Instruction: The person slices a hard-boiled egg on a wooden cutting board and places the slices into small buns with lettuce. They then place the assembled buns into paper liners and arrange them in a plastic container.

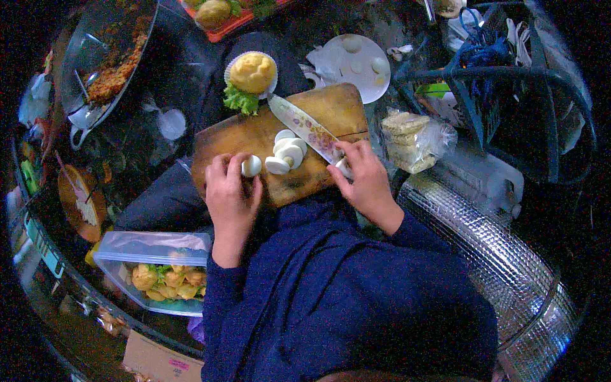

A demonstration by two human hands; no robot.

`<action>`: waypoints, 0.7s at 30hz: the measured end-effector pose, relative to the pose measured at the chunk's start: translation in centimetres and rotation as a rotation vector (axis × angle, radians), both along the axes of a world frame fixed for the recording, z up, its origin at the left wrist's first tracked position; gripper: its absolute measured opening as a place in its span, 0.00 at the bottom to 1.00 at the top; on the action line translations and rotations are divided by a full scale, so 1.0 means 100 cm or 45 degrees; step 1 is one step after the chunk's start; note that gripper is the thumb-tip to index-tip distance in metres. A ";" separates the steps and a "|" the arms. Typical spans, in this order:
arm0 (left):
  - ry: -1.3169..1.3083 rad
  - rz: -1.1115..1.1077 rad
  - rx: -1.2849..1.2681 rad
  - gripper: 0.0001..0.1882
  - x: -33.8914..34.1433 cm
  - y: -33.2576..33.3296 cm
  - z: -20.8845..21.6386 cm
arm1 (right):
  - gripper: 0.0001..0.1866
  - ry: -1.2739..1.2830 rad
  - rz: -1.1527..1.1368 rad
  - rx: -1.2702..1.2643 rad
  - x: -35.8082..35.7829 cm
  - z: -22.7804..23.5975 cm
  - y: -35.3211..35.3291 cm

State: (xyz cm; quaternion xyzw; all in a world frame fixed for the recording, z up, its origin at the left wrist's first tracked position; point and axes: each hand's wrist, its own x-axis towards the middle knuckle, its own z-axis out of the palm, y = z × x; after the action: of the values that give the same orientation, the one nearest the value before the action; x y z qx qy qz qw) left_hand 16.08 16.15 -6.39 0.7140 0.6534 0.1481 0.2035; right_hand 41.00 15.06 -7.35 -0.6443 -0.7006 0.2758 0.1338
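On the wooden cutting board (219, 141), my left hand (230, 194) closes its fingers round a rounded white piece of what looks like boiled egg (251, 166). Just right of it lies a small heap of white egg slices (287, 153), some overlapping. My right hand (363, 175) grips the handle of a kitchen knife (305, 127). The flower-patterned blade slants across the board, its tip pointing far left, apart from the slices. Beyond the board's far edge, near that tip, stands a yellow bun (252, 72) with lettuce in a white paper cup.
A white plate (359, 63) lies past the board. Left are a bowl of reddish-brown filling (121, 70) and a plastic box (114, 270) of filled buns. A bag of pale round pieces (414, 141), a dark-framed basket (490, 73) and a silver foil roll (490, 248) are right.
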 end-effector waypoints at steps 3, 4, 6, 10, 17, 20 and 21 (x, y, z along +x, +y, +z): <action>0.023 -0.002 0.015 0.22 0.001 0.000 -0.001 | 0.22 -0.033 -0.126 0.295 0.021 -0.017 0.021; 0.017 0.006 0.009 0.23 0.001 0.000 -0.001 | 0.23 0.004 -0.218 0.262 0.028 -0.026 0.029; 0.003 0.038 0.025 0.24 0.000 -0.003 0.000 | 0.25 0.058 -0.387 0.134 0.039 -0.046 0.039; -0.067 0.050 0.026 0.25 -0.002 -0.006 0.001 | 0.26 0.501 -0.563 -0.310 0.049 -0.068 0.022; -0.095 0.041 0.011 0.27 -0.002 -0.009 0.003 | 0.46 0.724 -0.600 -0.311 0.037 -0.050 -0.049; -0.096 0.027 -0.065 0.28 -0.003 -0.012 0.010 | 0.50 0.357 -0.402 -0.243 0.034 -0.041 -0.060; -0.091 0.017 -0.075 0.29 -0.004 -0.012 0.013 | 0.53 0.317 -0.407 -0.229 0.032 -0.040 -0.062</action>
State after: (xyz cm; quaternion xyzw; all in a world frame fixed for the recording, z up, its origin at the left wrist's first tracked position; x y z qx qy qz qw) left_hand 15.73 14.92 -5.09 0.6975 0.6545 0.1556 0.2468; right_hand 44.16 8.90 -11.36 -0.7175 -0.5403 0.3898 0.2033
